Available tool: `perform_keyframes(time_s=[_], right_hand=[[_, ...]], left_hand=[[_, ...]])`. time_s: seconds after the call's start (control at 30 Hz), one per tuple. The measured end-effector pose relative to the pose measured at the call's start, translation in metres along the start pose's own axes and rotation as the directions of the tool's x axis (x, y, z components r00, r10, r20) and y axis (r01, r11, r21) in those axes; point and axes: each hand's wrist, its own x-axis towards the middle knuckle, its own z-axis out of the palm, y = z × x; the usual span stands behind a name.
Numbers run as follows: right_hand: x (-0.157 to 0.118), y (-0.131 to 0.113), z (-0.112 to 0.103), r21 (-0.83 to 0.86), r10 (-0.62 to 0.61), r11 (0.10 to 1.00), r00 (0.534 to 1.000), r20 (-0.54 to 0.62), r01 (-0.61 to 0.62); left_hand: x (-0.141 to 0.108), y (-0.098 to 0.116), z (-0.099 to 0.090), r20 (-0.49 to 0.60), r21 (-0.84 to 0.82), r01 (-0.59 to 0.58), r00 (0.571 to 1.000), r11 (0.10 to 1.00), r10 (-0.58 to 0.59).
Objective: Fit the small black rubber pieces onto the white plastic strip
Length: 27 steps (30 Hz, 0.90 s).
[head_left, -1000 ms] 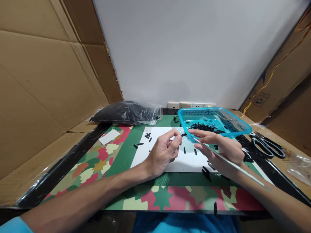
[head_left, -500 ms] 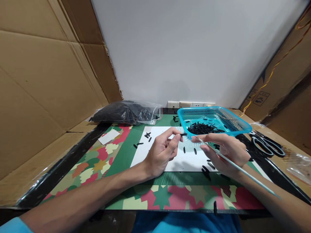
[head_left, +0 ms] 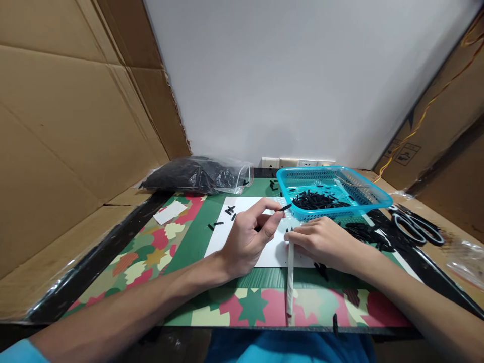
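Between thumb and forefinger, my left hand (head_left: 251,234) pinches a small black strip (head_left: 286,207) whose free end points toward the blue basket. Lower and to the right, my right hand (head_left: 321,239) is closed, palm down, on a slim white tool (head_left: 290,282). The tool's dark narrow tip shows just beyond the fingers, and its shaft runs toward the table's front edge; its exact kind is unclear. Beneath both hands lies a white sheet (head_left: 219,244). Loose black pieces (head_left: 230,209) are scattered on its left part.
A blue basket (head_left: 378,202) behind my right hand contains many black pieces (head_left: 317,200). More lie in a dark pile (head_left: 366,234) beside my right wrist. Scissors (head_left: 410,227) are at the right. A plastic bag (head_left: 196,174) of black material rests at the back left, near cardboard walls (head_left: 68,101).
My right hand has turned palm down and moved left and slightly lower, swinging the white tool from slanted to nearly straight toward me. The black strip in my left hand now tilts upward.
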Motion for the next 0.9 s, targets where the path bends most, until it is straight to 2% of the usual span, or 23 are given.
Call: perform_keyframes(time_s=[0.1, 0.23, 0.33, 0.43, 0.5, 0.57, 0.7, 0.9], right_hand=[[-0.002, 0.002, 0.0, -0.013, 0.04, 0.999, 0.998, 0.047, -0.039], [-0.002, -0.001, -0.012, 0.022, 0.092, 0.995, 0.994, 0.06, -0.094], [0.0, -0.005, -0.022, 0.208, 0.159, 0.968, 0.985, -0.061, -0.143], [0.002, -0.007, -0.03, 0.411, 0.339, 0.886, 0.906, -0.252, -0.217], [0.002, -0.007, -0.032, 0.492, 0.417, 0.841, 0.849, -0.324, -0.225], [0.002, -0.006, -0.034, 0.521, 0.414, 0.834, 0.831, -0.373, -0.181], [0.001, -0.005, -0.033, 0.491, 0.353, 0.865, 0.822, -0.448, -0.105], [0.001, -0.007, -0.033, 0.405, 0.28, 0.911, 0.832, -0.479, -0.073]], left_hand=[[0.0, 0.001, -0.002, 0.019, 0.114, -0.05, 0.999, 0.992, 0.048], [0.0, 0.0, -0.005, 0.034, 0.27, -0.104, 0.995, 0.957, 0.099], [-0.001, -0.001, -0.006, 0.041, 0.324, -0.124, 0.992, 0.938, 0.117], [-0.001, -0.001, -0.006, 0.069, 0.334, -0.155, 0.988, 0.93, 0.14], [-0.001, 0.0, -0.005, 0.096, 0.329, -0.181, 0.983, 0.927, 0.158], [-0.001, 0.002, -0.004, 0.119, 0.323, -0.203, 0.978, 0.924, 0.173], [0.0, 0.001, -0.003, 0.15, 0.295, -0.235, 0.969, 0.926, 0.198], [0.0, -0.001, -0.001, 0.158, 0.217, -0.178, 0.977, 0.96, 0.146]])
